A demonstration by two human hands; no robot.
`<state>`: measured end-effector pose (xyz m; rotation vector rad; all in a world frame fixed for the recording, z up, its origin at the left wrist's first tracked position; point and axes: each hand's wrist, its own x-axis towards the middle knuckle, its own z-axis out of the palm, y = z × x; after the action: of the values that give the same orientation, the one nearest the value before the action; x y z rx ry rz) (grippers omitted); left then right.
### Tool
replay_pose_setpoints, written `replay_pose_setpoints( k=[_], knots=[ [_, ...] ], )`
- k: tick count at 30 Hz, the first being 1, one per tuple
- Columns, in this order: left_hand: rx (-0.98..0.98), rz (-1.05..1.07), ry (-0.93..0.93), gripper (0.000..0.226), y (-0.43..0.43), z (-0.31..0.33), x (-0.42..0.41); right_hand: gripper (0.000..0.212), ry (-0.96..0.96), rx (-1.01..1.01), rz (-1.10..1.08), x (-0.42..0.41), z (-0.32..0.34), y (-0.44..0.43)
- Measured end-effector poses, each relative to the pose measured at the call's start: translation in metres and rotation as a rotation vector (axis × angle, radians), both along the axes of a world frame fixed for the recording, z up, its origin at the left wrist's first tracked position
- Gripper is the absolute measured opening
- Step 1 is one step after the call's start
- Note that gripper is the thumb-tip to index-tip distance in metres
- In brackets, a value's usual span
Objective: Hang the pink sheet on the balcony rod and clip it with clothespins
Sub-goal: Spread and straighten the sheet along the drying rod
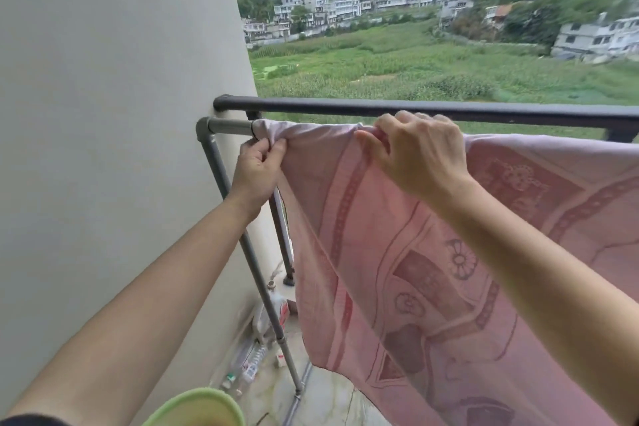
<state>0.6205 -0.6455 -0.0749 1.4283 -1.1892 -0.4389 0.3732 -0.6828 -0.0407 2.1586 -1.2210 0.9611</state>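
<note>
Your balcony has a pale wall point(103, 114) left of your hands and a black railing point(345, 108) just beyond them. The pink sheet point(397, 252) hangs over the grey rod point(231, 126); your left hand point(257, 169) pinches its bunched end, and your right hand point(422, 156) curls over its top fold, gripping it

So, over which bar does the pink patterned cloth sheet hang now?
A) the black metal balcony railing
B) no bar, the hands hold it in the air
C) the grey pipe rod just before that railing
C: the pink sheet lies over the grey pipe rod, whose bare end shows by the wall; the black railing runs uncovered behind; left hand and right hand grip its top edge.
</note>
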Motion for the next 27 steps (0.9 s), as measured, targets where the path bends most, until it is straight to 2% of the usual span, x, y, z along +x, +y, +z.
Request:
replay_pose_setpoints(
  k=[3, 6, 8, 9, 11, 13, 15, 17, 18, 20, 21, 23, 27],
  knots=[
    [0.007, -0.172, 0.052, 0.039, 0.012, 0.005, 0.004, 0.038, -0.153, -0.052, -0.01, 0.001, -0.012, 0.019],
    [-0.018, -0.266, -0.028, 0.044, 0.027, 0.007, 0.01, 0.043, -0.213, -0.102, -0.022, 0.022, -0.029, 0.05],
    [-0.012, -0.34, -0.031, 0.042, 0.035, 0.011, 0.012, 0.058, -0.17, 0.064, -0.007, 0.039, -0.044, 0.069],
    [-0.004, -0.37, 0.007, 0.043, 0.04, 0.014, 0.01, 0.058, -0.125, 0.187, -0.028, 0.045, -0.052, 0.076],
    [0.032, -0.393, 0.153, 0.051, 0.044, 0.014, 0.01, 0.039, -0.036, 0.368, -0.102, 0.048, -0.07, 0.085],
    [0.063, -0.42, 0.241, 0.047, 0.052, 0.012, -0.002, 0.022, -0.137, 0.433, -0.186, 0.026, -0.074, 0.088],
    [0.028, -0.408, 0.105, 0.028, 0.059, 0.011, -0.02, 0.018, -0.407, 0.402, -0.3, -0.014, -0.06, 0.095],
    [-0.035, -0.361, -0.165, 0.021, 0.063, 0.009, -0.034, 0.027, -0.622, 0.358, -0.359, -0.053, -0.038, 0.102],
    [-0.029, -0.367, -0.276, 0.022, 0.063, 0.008, -0.043, 0.036, -0.671, 0.35, -0.361, -0.07, -0.028, 0.105],
    [0.039, -0.438, -0.373, 0.019, 0.064, 0.006, -0.055, 0.051, -0.661, 0.353, -0.333, -0.082, -0.014, 0.108],
    [0.079, -0.478, -0.365, 0.019, 0.065, 0.005, -0.065, 0.052, -0.649, 0.363, -0.309, -0.085, -0.007, 0.11],
    [0.15, -0.575, -0.237, 0.022, 0.072, 0.002, -0.08, 0.052, -0.66, 0.425, -0.239, -0.077, 0.002, 0.115],
    [0.337, -1.018, 0.066, 0.033, 0.09, 0.009, -0.104, 0.071, -0.612, 0.679, -0.116, -0.049, 0.018, 0.125]
  ],
)
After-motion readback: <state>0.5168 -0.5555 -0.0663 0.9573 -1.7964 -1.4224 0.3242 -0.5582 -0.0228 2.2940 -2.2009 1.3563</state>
